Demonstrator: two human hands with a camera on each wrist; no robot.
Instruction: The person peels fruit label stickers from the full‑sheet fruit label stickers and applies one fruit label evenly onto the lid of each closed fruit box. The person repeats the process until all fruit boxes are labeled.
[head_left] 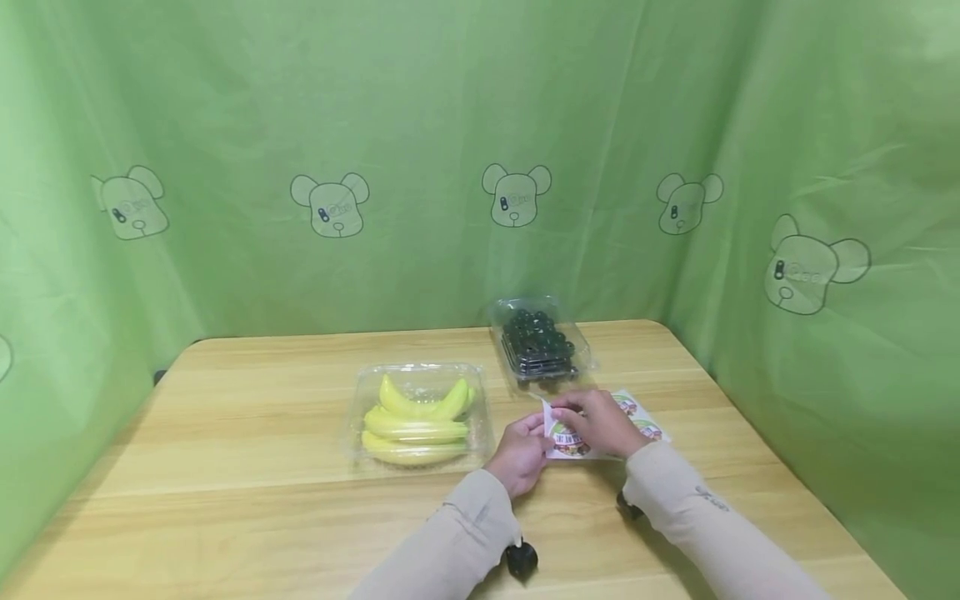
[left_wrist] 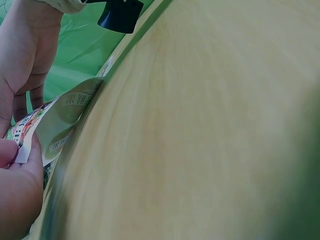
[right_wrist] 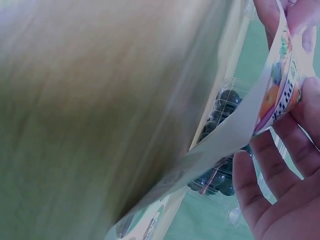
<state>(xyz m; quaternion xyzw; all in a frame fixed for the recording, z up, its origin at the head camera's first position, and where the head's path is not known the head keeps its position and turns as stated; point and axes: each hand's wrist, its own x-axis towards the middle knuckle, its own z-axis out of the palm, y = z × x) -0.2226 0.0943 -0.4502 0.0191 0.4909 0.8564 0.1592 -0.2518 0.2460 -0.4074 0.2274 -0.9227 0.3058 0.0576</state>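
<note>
A white sheet of round fruit stickers (head_left: pixel 628 408) is held up over the right part of the table, its loose end bending down in the right wrist view. My left hand (head_left: pixel 521 454) pinches the sheet's left edge between thumb and fingers, seen closely in the left wrist view. At the upper left corner, my right hand (head_left: pixel 606 423) has its thumb and index finger together on a printed sticker (right_wrist: pixel 287 92). Its other fingers (right_wrist: pixel 275 170) spread loosely below the sheet. Left of the hands lies a clear clamshell box (head_left: pixel 420 371) of yellow bananas (head_left: pixel 416 429).
Behind the hands stands another clear box (head_left: pixel 504 310) holding dark grapes (head_left: pixel 536 342). The wooden table (head_left: pixel 262 417) is enclosed by green curtains (head_left: pixel 420 125) with bear drawings. A black device (head_left: pixel 521 560) hangs under the left sleeve.
</note>
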